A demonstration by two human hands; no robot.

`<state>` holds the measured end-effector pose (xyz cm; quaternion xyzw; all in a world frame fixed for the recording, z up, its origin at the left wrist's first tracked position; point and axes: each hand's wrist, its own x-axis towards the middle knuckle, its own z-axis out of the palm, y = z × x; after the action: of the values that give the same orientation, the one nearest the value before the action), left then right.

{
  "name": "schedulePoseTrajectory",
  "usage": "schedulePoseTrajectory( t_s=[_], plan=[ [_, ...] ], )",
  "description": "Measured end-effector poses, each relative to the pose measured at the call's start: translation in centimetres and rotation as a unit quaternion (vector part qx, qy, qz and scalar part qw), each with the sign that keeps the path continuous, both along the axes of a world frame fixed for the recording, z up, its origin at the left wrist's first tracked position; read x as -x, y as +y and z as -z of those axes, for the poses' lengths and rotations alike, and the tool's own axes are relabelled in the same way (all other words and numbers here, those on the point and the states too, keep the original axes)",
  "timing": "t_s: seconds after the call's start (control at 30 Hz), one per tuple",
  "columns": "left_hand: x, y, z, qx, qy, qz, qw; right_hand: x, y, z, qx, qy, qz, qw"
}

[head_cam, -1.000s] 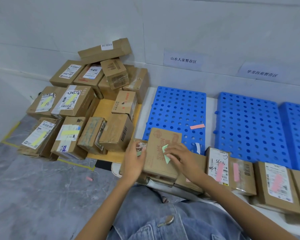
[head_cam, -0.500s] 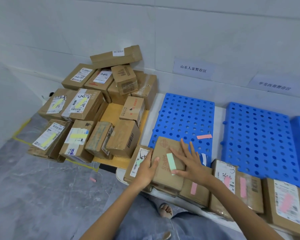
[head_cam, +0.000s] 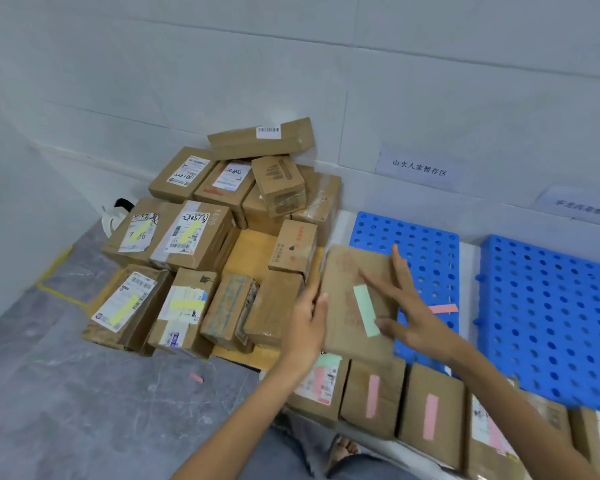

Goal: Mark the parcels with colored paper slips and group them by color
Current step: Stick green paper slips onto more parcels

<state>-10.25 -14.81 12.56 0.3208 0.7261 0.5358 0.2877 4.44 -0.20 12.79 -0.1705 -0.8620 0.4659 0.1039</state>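
Note:
A flat brown parcel (head_cam: 350,282) with a pale green slip (head_cam: 366,310) stuck on its top is lifted above the front row. My left hand (head_cam: 307,327) grips its left edge. My right hand (head_cam: 407,308) lies on its right side with fingers spread and straight. Below it a row of parcels bears pink slips (head_cam: 373,396), and the leftmost of them (head_cam: 321,382) shows a green slip at its top edge. On the left, several parcels in the heap carry yellow slips (head_cam: 187,233).
Blue perforated pallets (head_cam: 548,306) lie on the right against the white wall; a loose pink slip (head_cam: 443,309) sits on the nearer one. Another pink slip (head_cam: 196,377) lies on the grey floor. Paper signs (head_cam: 418,167) hang on the wall. My knees are at the bottom.
The green slip went from pinched in my right fingers to stuck flat on the parcel. The parcel has risen off the row and my right fingers have spread out.

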Motion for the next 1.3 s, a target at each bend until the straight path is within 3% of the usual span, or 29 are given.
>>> schedulePoseTrajectory(
  t_s=[0.13,0.23,0.37,0.57,0.9,1.03,1.1,1.17,1.23,1.3],
  plan=[
    [8.7,0.2,-2.8,-0.038,0.01,-0.073,0.997,8.7,-0.9,-3.6,0.093,0.099,0.099,0.986],
    [15.2,-0.2,-2.5,-0.043,0.031,-0.113,0.992,15.8,-3.1,-3.0,0.144,0.117,0.129,0.974],
    [23.1,-0.4,-1.0,-0.023,0.041,-0.143,0.989,24.0,-4.6,-0.9,0.173,0.091,0.134,0.971],
    [30.1,0.6,2.8,0.027,0.043,-0.115,0.992,31.6,-3.5,2.5,0.138,0.0,0.127,0.982],
    [31.9,1.2,7.7,0.108,0.07,-0.038,0.991,33.9,-3.6,7.4,0.1,-0.067,0.2,0.972],
    [31.1,1.8,8.6,0.139,0.159,-0.01,0.977,33.0,-3.5,8.2,0.041,-0.07,0.209,0.975],
    [29.7,2.1,8.0,0.109,0.211,0.0,0.971,31.4,-2.8,8.1,-0.015,-0.043,0.277,0.96],
    [27.3,3.0,6.7,0.077,0.198,0.071,0.975,29.1,-1.5,8.4,-0.048,-0.037,0.365,0.929],
    [24.8,4.8,6.3,0.1,0.176,0.145,0.969,27.0,0.1,9.2,-0.011,-0.089,0.434,0.896],
    [22.9,6.9,7.2,0.164,0.14,0.169,0.962,25.6,1.4,10.1,0.102,-0.18,0.438,0.875]
  ],
)
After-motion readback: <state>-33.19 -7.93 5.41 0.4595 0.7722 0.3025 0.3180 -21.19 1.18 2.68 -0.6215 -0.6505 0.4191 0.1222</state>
